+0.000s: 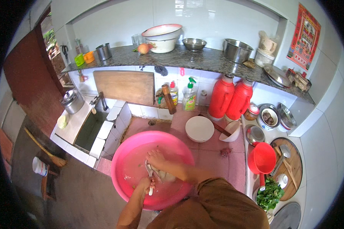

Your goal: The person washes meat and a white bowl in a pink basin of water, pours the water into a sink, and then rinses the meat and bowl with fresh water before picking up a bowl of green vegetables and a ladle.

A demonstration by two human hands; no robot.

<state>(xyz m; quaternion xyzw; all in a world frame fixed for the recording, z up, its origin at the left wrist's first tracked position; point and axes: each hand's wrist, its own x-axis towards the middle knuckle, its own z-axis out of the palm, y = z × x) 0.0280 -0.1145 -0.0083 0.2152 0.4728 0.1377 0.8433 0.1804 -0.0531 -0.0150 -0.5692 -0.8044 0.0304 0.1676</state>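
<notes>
A large pink plastic basin (119, 183) of cloudy water stands before me. Inside it, my left hand (145, 184) grips the handle of a spoon (148, 168), which has a pale handle end and looks shiny near its bowl. My right hand (155, 158) is over the spoon's bowl end, fingers partly spread at the water. Beneath the right hand and wrist lies a pale, soft bundle that looks like a cloth (166, 175), partly hidden by the forearm. Whether the right fingers grip it is unclear. Small green bits float in the water.
Beyond the basin are a white bowl (199, 129), another white bowl (231, 132) on its side, and two red thermos flasks (221, 97). A pump bottle (190, 98) stands by the wall. Right: a red dipper (261, 159) and leafy greens (270, 194). Left: a small sink (92, 131).
</notes>
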